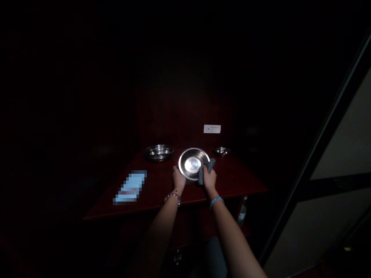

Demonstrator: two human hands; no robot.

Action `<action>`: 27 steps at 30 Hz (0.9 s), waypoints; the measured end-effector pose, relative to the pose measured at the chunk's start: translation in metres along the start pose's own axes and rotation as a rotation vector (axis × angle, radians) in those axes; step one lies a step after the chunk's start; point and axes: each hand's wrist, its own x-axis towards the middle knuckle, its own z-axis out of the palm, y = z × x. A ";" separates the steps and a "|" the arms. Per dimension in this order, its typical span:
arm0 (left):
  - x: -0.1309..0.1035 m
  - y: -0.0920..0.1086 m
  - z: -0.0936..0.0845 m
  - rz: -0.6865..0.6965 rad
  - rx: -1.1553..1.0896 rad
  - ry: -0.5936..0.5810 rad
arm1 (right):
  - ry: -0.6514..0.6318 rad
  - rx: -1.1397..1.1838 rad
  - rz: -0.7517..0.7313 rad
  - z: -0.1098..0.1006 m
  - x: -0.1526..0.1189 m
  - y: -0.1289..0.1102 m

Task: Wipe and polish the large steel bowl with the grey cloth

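A shiny steel bowl (192,163) is tilted toward me above a dark red table (162,193). My left hand (177,179) grips its lower left rim. My right hand (209,178) presses a grey cloth (206,169) against the bowl's right rim. A beaded bracelet sits on my left wrist and a light blue band on my right.
A second steel bowl (159,152) stands at the back left of the table, a small steel dish (222,151) at the back right. A blurred light blue flat item (131,187) lies left. A white wall socket plate (212,129) is behind. A bottle (242,213) stands below the table's right edge.
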 end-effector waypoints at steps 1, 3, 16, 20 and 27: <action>0.000 0.000 0.000 -0.005 0.002 -0.003 | 0.002 0.001 0.000 0.000 0.000 0.000; 0.000 0.001 0.000 -0.014 0.013 -0.016 | 0.005 0.004 -0.003 0.000 0.000 0.000; -0.002 0.004 -0.002 -0.018 0.018 -0.018 | 0.000 0.021 -0.007 0.001 0.000 0.002; -0.002 0.005 -0.002 -0.034 0.016 -0.014 | 0.001 0.020 -0.008 0.002 0.001 0.003; -0.001 0.005 -0.001 -0.047 0.006 -0.007 | -0.011 0.021 0.003 0.001 0.000 0.002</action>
